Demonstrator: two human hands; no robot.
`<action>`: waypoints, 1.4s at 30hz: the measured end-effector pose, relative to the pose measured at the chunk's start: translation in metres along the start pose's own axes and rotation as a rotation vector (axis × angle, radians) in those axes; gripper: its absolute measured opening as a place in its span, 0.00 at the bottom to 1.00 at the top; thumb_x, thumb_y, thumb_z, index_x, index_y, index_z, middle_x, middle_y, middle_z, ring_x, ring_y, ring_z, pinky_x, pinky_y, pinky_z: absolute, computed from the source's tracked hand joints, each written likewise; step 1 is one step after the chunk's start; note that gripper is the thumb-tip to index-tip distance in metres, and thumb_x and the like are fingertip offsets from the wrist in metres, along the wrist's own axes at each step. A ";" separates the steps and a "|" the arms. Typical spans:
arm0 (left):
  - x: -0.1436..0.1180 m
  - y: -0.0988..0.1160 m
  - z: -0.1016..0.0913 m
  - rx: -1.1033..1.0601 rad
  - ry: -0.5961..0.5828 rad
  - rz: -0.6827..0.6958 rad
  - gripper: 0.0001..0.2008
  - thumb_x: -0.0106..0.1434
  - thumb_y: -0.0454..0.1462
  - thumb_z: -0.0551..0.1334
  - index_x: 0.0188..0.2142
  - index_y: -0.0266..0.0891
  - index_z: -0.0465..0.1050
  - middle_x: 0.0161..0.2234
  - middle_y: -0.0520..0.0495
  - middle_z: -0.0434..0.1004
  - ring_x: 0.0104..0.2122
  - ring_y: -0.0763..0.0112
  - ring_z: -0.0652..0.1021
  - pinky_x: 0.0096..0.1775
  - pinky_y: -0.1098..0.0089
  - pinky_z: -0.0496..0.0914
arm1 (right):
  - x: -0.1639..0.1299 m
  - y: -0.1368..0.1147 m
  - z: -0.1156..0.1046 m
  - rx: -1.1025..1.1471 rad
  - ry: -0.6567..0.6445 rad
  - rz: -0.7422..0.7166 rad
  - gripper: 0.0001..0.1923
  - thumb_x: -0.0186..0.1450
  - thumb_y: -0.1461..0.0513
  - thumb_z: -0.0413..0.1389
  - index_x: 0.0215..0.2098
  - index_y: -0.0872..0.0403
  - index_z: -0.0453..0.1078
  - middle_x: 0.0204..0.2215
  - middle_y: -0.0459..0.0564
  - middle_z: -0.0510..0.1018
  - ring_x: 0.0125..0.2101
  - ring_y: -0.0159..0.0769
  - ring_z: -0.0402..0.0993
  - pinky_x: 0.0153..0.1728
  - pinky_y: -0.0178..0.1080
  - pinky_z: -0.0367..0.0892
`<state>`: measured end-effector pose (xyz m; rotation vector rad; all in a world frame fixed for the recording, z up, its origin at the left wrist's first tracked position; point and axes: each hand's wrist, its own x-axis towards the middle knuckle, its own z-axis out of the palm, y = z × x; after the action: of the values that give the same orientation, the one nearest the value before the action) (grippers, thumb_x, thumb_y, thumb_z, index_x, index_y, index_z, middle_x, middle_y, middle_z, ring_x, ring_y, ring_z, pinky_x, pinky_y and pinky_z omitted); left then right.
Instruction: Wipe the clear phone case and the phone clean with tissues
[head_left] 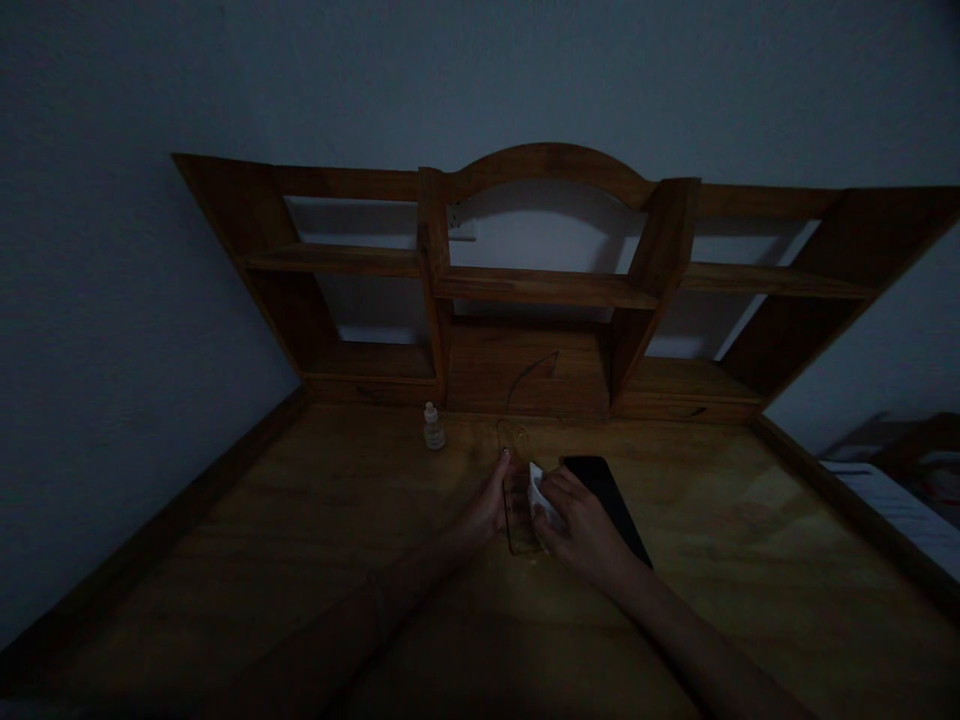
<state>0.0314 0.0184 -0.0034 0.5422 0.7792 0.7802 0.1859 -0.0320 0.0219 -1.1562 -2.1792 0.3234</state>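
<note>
A small pale plastic dropper bottle [433, 427] stands on the wooden desk [300, 540], up and to the left of the hands. The left hand [491, 505] rests its fingers against the left edge of a clear, flat phone case [516, 490] lying on the desk. The right hand [581, 525] presses a folded white cloth [541, 493], pinched in its fingers, onto the case's right side. Just beyond that hand's right lies a black slab-shaped phone [604, 495].

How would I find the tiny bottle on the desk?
Start at the wooden shelf unit standing at the back of the desk. Just before its left-middle post stands the small bottle, left of the hands. It is the only upright, pale, capped thing there.
</note>
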 end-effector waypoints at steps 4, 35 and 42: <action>-0.002 0.003 -0.001 -0.005 0.044 0.011 0.29 0.67 0.57 0.48 0.40 0.34 0.74 0.31 0.44 0.80 0.26 0.70 0.78 0.27 0.73 0.70 | -0.001 0.001 -0.003 0.135 0.048 0.059 0.05 0.66 0.66 0.52 0.35 0.52 0.70 0.34 0.49 0.75 0.35 0.38 0.72 0.36 0.38 0.69; -0.023 0.009 -0.011 -0.068 -0.492 -0.346 0.38 0.64 0.62 0.44 0.44 0.30 0.73 0.32 0.40 0.76 0.31 0.62 0.76 0.39 0.61 0.69 | -0.001 0.037 -0.006 -0.056 0.096 -0.013 0.32 0.67 0.71 0.47 0.67 0.46 0.56 0.66 0.51 0.62 0.66 0.41 0.56 0.62 0.53 0.61; -0.017 0.002 -0.012 -0.090 -0.461 -0.389 0.36 0.63 0.63 0.47 0.42 0.32 0.72 0.32 0.42 0.76 0.31 0.63 0.77 0.38 0.63 0.69 | -0.001 0.038 0.002 -0.054 0.085 -0.024 0.33 0.69 0.71 0.44 0.70 0.43 0.49 0.68 0.48 0.58 0.68 0.40 0.50 0.66 0.56 0.51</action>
<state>0.0138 0.0081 -0.0027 0.4474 0.3988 0.3075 0.2098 -0.0108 0.0015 -1.1510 -2.1382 0.2022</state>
